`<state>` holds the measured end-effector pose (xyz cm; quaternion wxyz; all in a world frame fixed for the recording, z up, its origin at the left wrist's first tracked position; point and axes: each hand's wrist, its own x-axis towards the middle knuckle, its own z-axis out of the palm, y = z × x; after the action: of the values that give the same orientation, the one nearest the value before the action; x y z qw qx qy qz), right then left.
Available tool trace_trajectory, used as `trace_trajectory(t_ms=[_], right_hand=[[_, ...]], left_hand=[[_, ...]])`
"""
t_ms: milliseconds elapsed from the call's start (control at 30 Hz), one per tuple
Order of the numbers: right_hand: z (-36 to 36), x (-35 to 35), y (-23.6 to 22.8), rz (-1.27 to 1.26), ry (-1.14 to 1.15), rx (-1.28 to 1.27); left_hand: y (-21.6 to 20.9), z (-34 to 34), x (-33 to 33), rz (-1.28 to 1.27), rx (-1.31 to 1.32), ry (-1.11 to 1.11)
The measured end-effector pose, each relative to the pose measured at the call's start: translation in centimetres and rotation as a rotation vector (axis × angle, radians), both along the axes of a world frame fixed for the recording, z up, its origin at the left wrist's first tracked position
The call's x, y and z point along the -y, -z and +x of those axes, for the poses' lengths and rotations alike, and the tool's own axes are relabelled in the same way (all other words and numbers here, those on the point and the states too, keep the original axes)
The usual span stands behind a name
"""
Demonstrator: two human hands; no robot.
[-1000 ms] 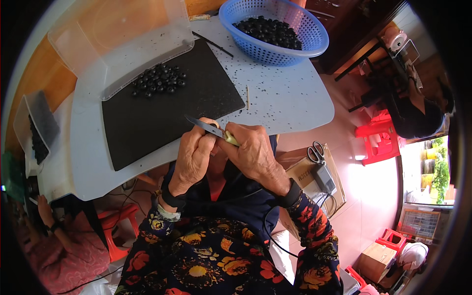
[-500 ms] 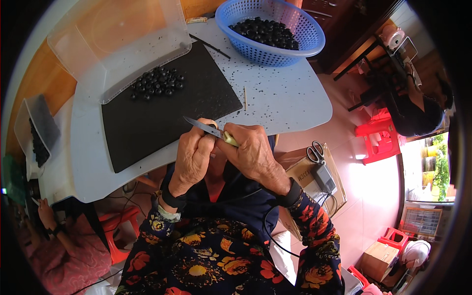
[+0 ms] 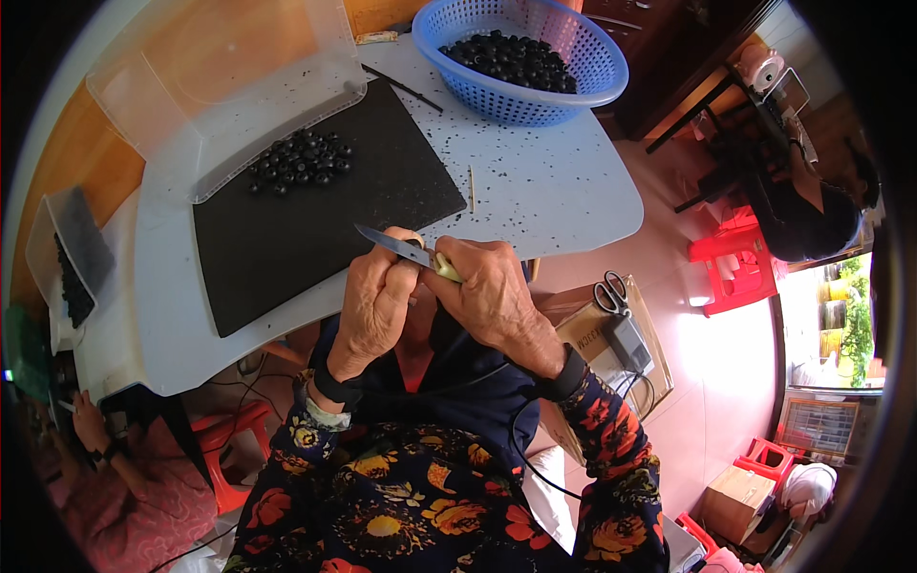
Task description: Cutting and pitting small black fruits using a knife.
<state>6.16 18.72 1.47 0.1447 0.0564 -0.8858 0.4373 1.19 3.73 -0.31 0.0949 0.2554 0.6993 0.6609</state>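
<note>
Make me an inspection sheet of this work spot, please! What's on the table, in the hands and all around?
Surface: pale table with black specks and a black mat.
Job's things: knife; dark round pieces heaped on the mat, more in a blue basket.
Clutter: pale thin stick, dark rod, clear plastic box by the heap.
Hands: right hand grips the knife's handle; left hand is at the blade, anything inside it hidden.
Cables: black cable curves beside the right sleeve.
Surroundings: scissors and grey device at a carton; red stool; other people nearby.
</note>
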Motion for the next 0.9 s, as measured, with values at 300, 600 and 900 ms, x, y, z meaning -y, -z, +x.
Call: trace_trajectory(t_ms=[300,600,900], right_hand=[[-0.2,-0.7,1.0,0.055,0.013,-0.02],[-2.1,-2.0,0.9,-0.057,0.294,0.129],[-2.0,-2.3,1.5,-0.178,0.335,0.203]], left_hand=[[-2.2,1.6,0.4,0.034,-0.062,0.011],[-1.8,2.4,1.3,0.18,-0.049,0.118],[-0.8,1.4,1.6,0.152,-0.044,0.139]])
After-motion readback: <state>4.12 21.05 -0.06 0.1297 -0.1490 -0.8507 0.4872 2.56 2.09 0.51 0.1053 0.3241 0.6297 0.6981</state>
